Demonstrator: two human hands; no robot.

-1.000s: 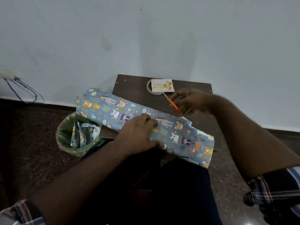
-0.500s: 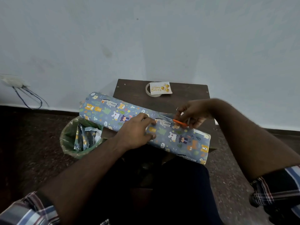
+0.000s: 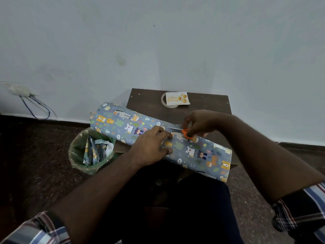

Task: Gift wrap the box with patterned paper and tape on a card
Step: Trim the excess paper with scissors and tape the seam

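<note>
Now the patterned paper [image 3: 140, 127], a blue-grey sheet printed with cartoon animals and leaves, lies rolled over the box as a long smooth bundle slanting across the near edge of the dark wooden worktop [image 3: 149, 103]. The left hand [image 3: 151, 147] presses flat on its middle with fingers relaxed, while the right hand [image 3: 198, 124], which half a second ago was further right, has brought the orange-handled scissors [image 3: 182, 132] leftward, fingers curled through the handles. Far off, the card [image 3: 177, 99] rests on a tape roll [image 3: 164, 101]; a green-lined bin [image 3: 79, 152] stands left.
</note>
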